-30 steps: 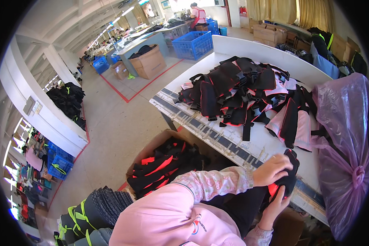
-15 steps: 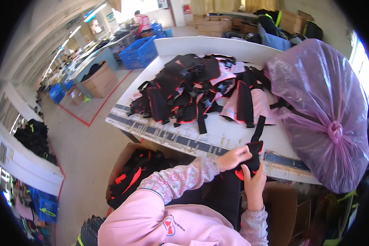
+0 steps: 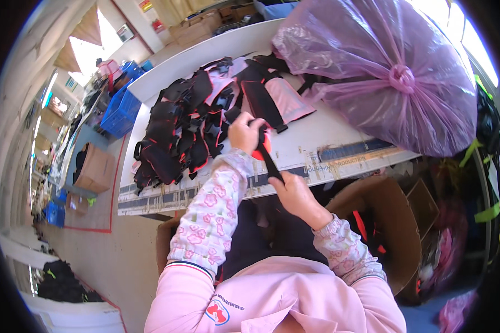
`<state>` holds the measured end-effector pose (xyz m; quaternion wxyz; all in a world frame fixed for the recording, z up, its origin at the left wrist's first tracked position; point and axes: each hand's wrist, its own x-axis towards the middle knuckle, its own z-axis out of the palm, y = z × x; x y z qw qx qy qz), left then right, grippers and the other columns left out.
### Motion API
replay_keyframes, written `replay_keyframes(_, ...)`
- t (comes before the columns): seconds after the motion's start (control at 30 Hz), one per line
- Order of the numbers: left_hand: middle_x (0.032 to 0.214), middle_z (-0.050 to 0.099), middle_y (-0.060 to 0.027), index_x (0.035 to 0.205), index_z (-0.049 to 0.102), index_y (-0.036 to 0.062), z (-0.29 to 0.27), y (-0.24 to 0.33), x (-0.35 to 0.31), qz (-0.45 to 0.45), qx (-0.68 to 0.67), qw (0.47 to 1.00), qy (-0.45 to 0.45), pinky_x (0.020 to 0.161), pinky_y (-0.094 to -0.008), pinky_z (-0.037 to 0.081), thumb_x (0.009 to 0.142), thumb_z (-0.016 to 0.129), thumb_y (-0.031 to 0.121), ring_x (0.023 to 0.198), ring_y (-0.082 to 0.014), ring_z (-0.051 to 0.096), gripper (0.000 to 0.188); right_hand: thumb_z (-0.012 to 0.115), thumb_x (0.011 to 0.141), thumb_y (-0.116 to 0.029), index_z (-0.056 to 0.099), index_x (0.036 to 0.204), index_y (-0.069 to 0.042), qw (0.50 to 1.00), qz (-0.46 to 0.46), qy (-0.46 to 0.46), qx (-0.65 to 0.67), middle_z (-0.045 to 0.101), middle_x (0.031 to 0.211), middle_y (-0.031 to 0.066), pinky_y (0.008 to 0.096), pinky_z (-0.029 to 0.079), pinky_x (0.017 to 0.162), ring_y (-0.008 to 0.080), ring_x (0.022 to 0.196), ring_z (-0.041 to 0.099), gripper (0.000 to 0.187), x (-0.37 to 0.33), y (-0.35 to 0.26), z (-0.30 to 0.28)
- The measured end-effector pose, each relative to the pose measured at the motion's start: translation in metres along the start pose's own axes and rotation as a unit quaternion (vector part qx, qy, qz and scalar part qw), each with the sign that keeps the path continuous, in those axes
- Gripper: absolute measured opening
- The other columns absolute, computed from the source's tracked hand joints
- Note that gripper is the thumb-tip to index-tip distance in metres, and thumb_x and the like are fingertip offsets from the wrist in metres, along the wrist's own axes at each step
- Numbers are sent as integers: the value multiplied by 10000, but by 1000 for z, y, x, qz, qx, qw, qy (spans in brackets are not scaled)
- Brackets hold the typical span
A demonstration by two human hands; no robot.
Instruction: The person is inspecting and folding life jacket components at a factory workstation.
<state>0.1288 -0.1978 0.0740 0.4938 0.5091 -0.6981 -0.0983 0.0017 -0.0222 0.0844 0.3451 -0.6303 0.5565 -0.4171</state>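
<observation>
Over the front of the white table, my left hand is closed on a small black fabric piece with bright red edging. A black strap runs from it toward me. Its near end is pinched between thumb and fingers of my right hand. Just beyond my hands lies a heap of black padded pieces with red edging, straps and buckles. One long black pad rests beside a pink fabric panel. Fingers cover much of the held piece.
A big tied purple plastic bag bulges over the table's right side. Below the table's edge at right stands an open cardboard box with black and red pieces. At far left are a blue crate and a co-worker.
My view has turned rightward. Both hands have moved from the table's front edge in over the table. They are farther apart, and the strap is now drawn out between them.
</observation>
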Motion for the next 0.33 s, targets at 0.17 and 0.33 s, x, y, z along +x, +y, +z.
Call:
replay_keyframes(0.17, 598, 536, -147, 665, 526, -21, -1, -7, 23, 17, 28, 999, -1, 554, -355, 408, 734, 719, 190, 531, -268, 500, 294, 556, 891, -191, 563, 812, 59, 990, 43, -34, 130, 543, 600, 208, 394, 425, 536, 283, 521, 519, 262, -37, -8, -18)
replay_keyframes(0.33, 759, 635, -176, 732, 635, 16, -10, -51, 50, -43, 168, 984, 40, 701, -438, 467, 723, 723, 382, 746, -317, 631, 377, 600, 865, -166, 624, 876, 17, 979, -79, -80, 171, 602, 808, 230, 324, 449, 797, 270, 778, 572, 184, -85, -6, -40)
